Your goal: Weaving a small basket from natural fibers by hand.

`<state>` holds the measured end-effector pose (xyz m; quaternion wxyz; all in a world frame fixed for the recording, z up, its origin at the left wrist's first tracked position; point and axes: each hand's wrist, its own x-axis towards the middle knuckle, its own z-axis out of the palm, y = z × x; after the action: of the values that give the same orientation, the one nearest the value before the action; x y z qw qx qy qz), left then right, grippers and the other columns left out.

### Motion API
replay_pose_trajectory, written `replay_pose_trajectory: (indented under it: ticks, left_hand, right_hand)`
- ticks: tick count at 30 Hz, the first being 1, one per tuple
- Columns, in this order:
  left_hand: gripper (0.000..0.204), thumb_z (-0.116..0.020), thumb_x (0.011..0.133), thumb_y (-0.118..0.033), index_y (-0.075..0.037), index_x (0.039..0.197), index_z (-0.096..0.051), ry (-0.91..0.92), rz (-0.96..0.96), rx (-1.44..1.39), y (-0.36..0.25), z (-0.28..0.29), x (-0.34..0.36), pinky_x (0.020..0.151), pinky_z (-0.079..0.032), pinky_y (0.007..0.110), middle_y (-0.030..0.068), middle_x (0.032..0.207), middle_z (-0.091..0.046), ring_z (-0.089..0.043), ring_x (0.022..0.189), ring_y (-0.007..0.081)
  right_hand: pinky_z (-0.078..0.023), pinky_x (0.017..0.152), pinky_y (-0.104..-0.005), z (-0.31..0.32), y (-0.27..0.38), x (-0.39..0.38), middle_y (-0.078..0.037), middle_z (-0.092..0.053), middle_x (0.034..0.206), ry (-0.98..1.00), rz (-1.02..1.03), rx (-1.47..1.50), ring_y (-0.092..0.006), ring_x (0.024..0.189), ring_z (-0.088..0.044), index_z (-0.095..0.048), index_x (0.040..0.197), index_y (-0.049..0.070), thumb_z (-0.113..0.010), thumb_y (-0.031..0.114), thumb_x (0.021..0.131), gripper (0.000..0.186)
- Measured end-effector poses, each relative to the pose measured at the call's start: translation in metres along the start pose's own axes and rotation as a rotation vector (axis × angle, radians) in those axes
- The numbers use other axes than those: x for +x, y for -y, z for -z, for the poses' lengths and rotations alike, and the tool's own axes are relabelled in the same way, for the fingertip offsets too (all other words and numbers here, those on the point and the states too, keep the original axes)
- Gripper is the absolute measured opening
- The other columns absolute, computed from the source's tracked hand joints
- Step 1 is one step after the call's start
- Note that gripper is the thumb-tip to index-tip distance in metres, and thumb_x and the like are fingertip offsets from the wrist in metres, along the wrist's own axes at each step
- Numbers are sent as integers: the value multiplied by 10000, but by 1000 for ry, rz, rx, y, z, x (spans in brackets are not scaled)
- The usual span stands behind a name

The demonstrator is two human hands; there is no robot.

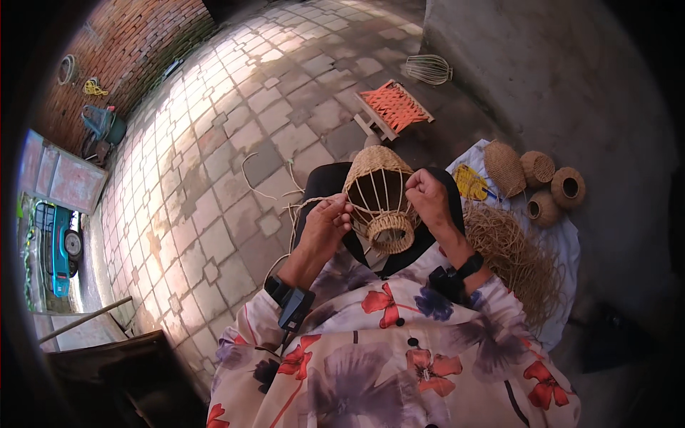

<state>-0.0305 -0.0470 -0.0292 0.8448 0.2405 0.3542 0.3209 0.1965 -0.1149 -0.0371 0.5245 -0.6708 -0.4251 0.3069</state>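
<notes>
A half-woven basket (pixel 389 162) rests on my lap. Its far part is closely woven in tan twisted cord, bare ribs (pixel 378 191) show across the middle, and a woven ring-shaped neck (pixel 392 232) faces me. My left hand (pixel 328 220) is closed in a pinch at the basket's left side, on a twisted cord (pixel 307 203) whose loose length trails left and down past my forearm. At the right edge of the ribs, my right hand (pixel 429 196) is curled shut; what its fingers grip, if anything, is hidden.
On a white cloth (pixel 567 267) to my right lie finished woven baskets (pixel 505 167), a heap of loose cord (pixel 510 239) and a yellow item (pixel 469 183). Ahead stand an orange-webbed stool (pixel 396 107) and a bare basket frame (pixel 429 69). A blue vehicle (pixel 61 246) is far left.
</notes>
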Motion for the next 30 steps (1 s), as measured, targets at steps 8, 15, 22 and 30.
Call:
replay_pose_trajectory:
  ticks: [8,15,22,30]
  left_hand:
    - [249,-621,846,-232,-84,1036,-684,-82,-621,1375,6,-10,22,625,-514,333,125,729,-672,-656,649,224]
    - [300,-656,754,-209,-100,1031,-623,-125,-461,1338,-21,-57,35,666,-515,382,116,727,-664,-668,688,271]
    - [314,-652,741,-146,-89,1043,-583,-161,-576,1163,-5,-46,-1,621,-493,333,63,642,-574,-595,592,225]
    - [161,-625,749,-143,-25,854,-657,-316,-360,1298,-29,38,-16,640,-500,326,95,669,-646,-635,624,215]
  right_hand:
    - [-399,496,-214,0,-3,1,3,-555,629,60,-60,270,-51,548,-514,-540,812,10,-530,-12,780,40]
    - [-368,431,-210,5,-8,-20,23,-506,621,-78,-285,518,-71,509,-496,-519,816,46,-533,2,783,56]
    - [-319,381,-205,5,-6,-21,10,-522,636,-66,-317,394,-61,477,-472,-524,829,51,-541,17,789,56]
    - [-430,478,-299,24,-2,-9,-53,-579,657,-85,-65,-164,-173,532,-570,-537,864,49,-591,60,812,76]
